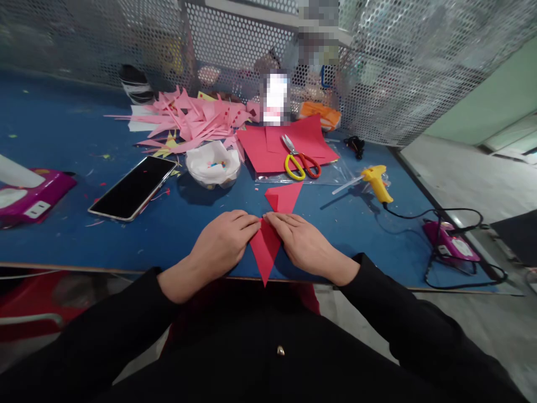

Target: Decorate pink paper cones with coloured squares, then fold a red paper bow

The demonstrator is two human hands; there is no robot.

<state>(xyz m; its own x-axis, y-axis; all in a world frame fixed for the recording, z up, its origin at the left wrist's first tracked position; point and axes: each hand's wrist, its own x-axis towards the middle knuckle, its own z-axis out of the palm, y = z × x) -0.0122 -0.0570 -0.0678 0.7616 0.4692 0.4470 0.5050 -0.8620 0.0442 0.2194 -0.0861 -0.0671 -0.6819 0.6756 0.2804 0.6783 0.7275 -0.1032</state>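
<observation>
A piece of folded red paper (pixel 265 246) lies at the front edge of the blue table, one pointed end reaching over the edge toward me. My left hand (pixel 224 238) presses its fingertips on the paper's left side. From the right, my right hand (pixel 304 240) pinches and presses the same paper, the two hands' fingertips almost meeting. Beyond the fingers, a folded red flap of paper (pixel 285 196) sticks up and to the right. The fold beneath my fingertips is partly hidden.
Scissors (pixel 301 162) rest on red sheets (pixel 255 154) behind my hands. A paper-lined bowl (pixel 213 162), phone (pixel 133 187) and pink paper strips (pixel 197 115) are left. At right, a yellow glue gun (pixel 377 182) trails its cord to a purple power socket (pixel 451 240).
</observation>
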